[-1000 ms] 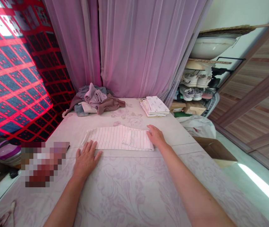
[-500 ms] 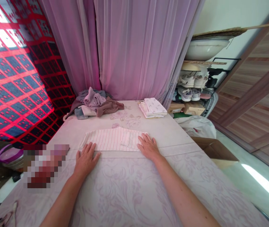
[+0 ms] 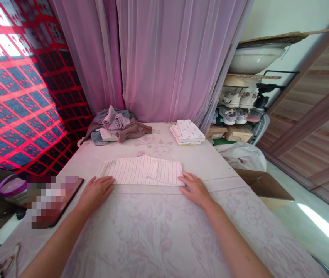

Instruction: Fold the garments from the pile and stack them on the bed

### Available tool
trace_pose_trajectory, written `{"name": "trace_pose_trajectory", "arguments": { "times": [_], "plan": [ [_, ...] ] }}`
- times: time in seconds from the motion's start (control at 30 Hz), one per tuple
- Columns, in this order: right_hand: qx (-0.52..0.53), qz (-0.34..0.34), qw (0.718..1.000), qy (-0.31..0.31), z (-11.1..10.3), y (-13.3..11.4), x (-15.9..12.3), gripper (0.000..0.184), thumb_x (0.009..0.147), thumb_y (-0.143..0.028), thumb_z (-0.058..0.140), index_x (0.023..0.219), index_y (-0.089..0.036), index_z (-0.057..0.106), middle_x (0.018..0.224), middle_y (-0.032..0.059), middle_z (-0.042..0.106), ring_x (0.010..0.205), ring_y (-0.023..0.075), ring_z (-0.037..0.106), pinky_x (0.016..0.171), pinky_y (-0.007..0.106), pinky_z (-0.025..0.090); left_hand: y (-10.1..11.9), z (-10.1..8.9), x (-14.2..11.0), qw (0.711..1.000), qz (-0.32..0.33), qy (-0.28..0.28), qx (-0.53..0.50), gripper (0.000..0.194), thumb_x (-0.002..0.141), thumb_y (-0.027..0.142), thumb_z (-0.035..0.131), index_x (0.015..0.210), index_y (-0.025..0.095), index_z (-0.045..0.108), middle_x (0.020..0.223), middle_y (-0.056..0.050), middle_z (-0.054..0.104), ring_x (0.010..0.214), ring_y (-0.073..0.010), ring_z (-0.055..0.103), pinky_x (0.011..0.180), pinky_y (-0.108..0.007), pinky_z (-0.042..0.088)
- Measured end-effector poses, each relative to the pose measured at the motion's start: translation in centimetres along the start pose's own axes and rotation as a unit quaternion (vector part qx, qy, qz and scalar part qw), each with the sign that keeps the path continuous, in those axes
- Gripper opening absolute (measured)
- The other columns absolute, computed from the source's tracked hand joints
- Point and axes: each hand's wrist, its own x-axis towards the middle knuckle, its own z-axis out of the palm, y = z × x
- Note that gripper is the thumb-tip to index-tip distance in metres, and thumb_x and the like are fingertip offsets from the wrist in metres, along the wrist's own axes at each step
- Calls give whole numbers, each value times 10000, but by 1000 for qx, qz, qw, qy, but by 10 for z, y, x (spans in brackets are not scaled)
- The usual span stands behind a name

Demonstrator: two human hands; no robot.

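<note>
Your left hand (image 3: 95, 194) is palm down on the cover, fingers open and close together, tips at the near left edge of the folded white-and-pink striped cloth garment (image 3: 141, 170). It's not gripping anything. Your right hand (image 3: 195, 189) is also palm down, fingers open and slightly spread, tips right at the garment's near right corner. No pinch visible there either.

The garment lies flat, folded into a long band, crosswise between your hands, with a small striped flap on top toward the right. It sits on a pale lilac floral cover (image 3: 152, 235), just past a faint crease running across it.

Farther along the cover, at the left, is a crumpled heap of mauve, grey and brown clothes (image 3: 115, 125). At the right is a neat stack of folded white printed cloths (image 3: 186, 130), well apart from the heap. Both sit at the far end, against a sheer purple curtain (image 3: 176, 58).

To your left hangs a red-and-navy grid-patterned fabric panel (image 3: 14, 112). Just beside your left hand is a pixelated patch (image 3: 51, 200); you can't tell what's under it. To your right, below the cover's edge, are a white plastic bag (image 3: 242, 156) and an open cardboard box (image 3: 264, 189). Beyond them is a rack of pale sneakers (image 3: 233, 104) under a white ceramic basin (image 3: 253, 60).
</note>
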Motion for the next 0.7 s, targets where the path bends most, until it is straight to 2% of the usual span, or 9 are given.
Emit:
{"name": "trace_pose_trajectory", "arguments": {
  "times": [0.2,0.37,0.53,0.7],
  "plan": [
    [-51,20,997,-54,-12,-2,2,551,769,-126,456,1284,-282,571,1403,70,486,1275,213,438,1018,389,343,-29,-9,-1,997,43,-24,55,407,875,249,376,1201,278,619,1303,-31,603,1274,-218,470,1102,-440,248],
    [-80,-36,995,-50,-24,-7,5,590,729,-54,442,1245,-295,597,1427,51,459,1290,214,402,998,388,339,-43,-13,6,996,64,-32,53,437,832,148,402,1176,297,627,1263,-22,628,1223,-211,509,1105,-440,228],
    [-43,-40,998,-12,-23,-34,23,376,876,-232,430,1202,-247,618,1294,57,579,1170,203,502,970,341,367,-35,-21,12,993,90,-34,73,401,805,94,429,1110,251,637,1170,-66,656,1131,-216,558,1076,-412,266],
    [-47,-52,997,-19,-4,-78,51,286,858,-372,535,1099,-253,629,1118,52,641,1051,211,547,888,316,410,-25,-26,16,990,106,-43,83,319,807,90,444,1024,221,638,1013,-79,665,1000,-220,593,999,-388,339]
  ]
}}
